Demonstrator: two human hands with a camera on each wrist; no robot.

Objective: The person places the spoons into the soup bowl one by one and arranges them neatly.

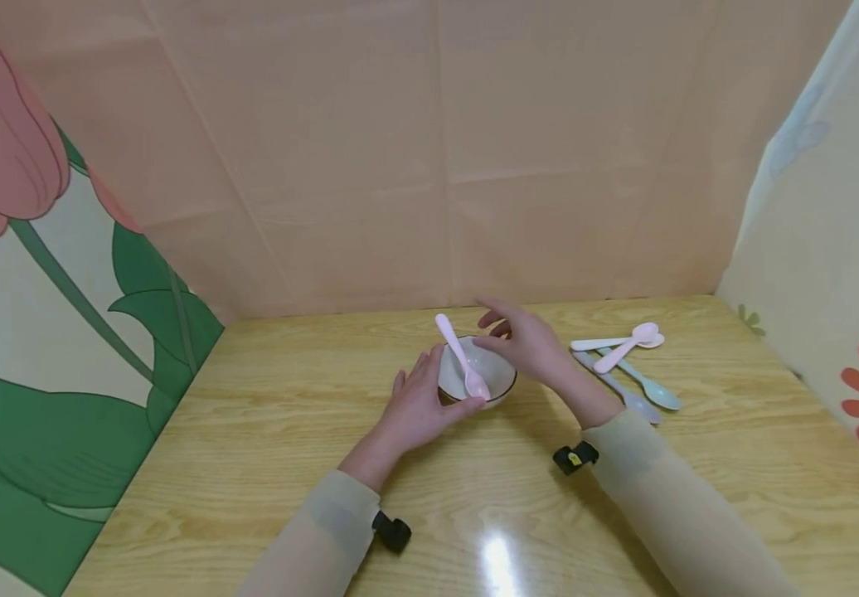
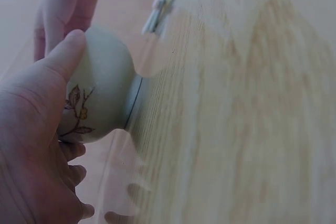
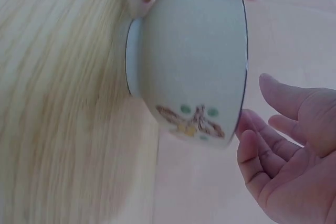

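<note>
Sleeves (image 1: pixel 340 531) lay nearest, both forearms resting low over the desk (image 1: pixel 250 464). Beyond them the left hand (image 1: pixel 418 406) cupped the bowl (image 1: pixel 478 373), thumb curled against its near wall and fingers round the left side; the left wrist view showed the thumb (image 2: pixel 65 56) pressed on the glazed belly just above a painted sprig. The bowl stood upright on its foot near the desk's middle. A pink spoon (image 1: pixel 462 356) leaned inside it, scoop down, handle jutting past the far-left rim. The right hand (image 1: pixel 530 344) hovered over the bowl's right rim, fingers relaxed and spread, holding nothing; from the right wrist view its fingers (image 3: pixel 273 129) sat just beside the rim, and I could not tell whether they touched. Further right lay spare spoons (image 1: pixel 627 361), loosely crossed. The leaning spoon looked the likely trouble: a nudge from either hand might tip it out, or a one-sided squeeze might skid the bowl on the glossy wood.
</note>
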